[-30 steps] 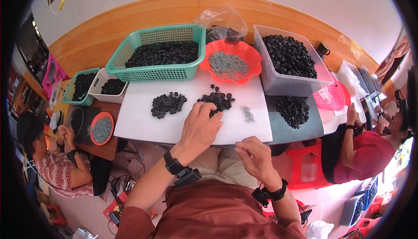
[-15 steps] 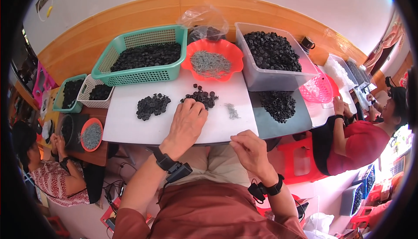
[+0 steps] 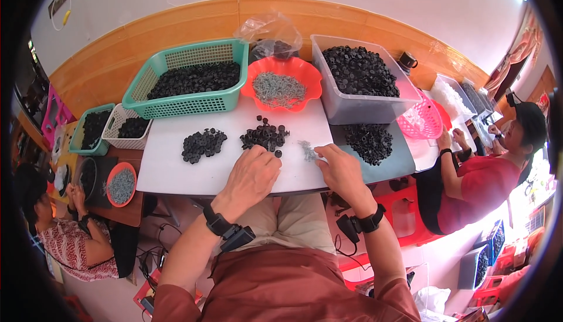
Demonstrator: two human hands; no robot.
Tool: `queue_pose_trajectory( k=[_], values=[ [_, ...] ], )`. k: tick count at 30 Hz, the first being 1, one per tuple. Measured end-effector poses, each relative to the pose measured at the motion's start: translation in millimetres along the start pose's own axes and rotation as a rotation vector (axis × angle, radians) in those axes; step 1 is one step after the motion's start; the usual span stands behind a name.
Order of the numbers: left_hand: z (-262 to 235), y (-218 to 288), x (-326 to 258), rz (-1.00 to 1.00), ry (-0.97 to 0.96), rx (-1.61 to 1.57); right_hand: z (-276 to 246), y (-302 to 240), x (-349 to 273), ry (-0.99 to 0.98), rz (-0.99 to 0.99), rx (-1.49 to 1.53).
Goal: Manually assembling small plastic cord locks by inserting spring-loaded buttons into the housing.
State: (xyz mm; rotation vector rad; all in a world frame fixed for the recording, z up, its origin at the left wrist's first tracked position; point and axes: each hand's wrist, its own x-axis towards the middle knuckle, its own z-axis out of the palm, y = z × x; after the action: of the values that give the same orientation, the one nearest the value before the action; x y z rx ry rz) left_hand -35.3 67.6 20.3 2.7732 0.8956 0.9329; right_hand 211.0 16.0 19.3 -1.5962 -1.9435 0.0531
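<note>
Head view. White surface (image 3: pixel 193 172), bearing two heaps of small black caps: left heap (image 3: pixel 203 144), centre heap (image 3: pixel 265 136). Left hand (image 3: pixel 253 174): palm down just below the centre heap, fingers loosely curled, grip on nothing visible. Right hand (image 3: pixel 340 168): fingertips pinched at a small cluster of grey screws (image 3: pixel 307 150); whether one is held, cannot tell. Behind: green basket (image 3: pixel 190 82), orange bowl (image 3: pixel 283 84) of screws, grey tub (image 3: pixel 359 84).
</note>
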Motion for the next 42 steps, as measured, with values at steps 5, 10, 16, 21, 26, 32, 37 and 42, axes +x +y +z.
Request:
queue_pose_trajectory(
  k=[5,10,16,21,26,32,37,42],
  values=[
    [-1,6,-6,-0.034,0.074,-0.121,2,3,10,-0.122,0.045,-0.021],
    [2,5,-13,-0.089,0.115,-0.199,4,4,7,-0.142,0.025,-0.051],
    [-2,14,-14,-0.148,0.139,-0.286,-6,-3,2,-0.13,0.007,0.014],
    [1,19,-18,-0.3,0.153,-0.509,-8,-11,-2,-0.076,-0.037,0.127],
    [3,19,-21,-0.527,0.083,-0.963,-3,-29,-8,-0.043,-0.001,0.412],
    [4,15,-27,-0.69,0.039,-1.351,12,-47,-21,-0.136,0.269,0.94],
    [7,12,-33,-0.679,0.047,-1.551,25,-56,-22,-0.004,0.149,1.046],
    [5,16,-34,-0.695,0.041,-1.669,28,-58,-25,0.013,0.129,1.048]
  ],
)
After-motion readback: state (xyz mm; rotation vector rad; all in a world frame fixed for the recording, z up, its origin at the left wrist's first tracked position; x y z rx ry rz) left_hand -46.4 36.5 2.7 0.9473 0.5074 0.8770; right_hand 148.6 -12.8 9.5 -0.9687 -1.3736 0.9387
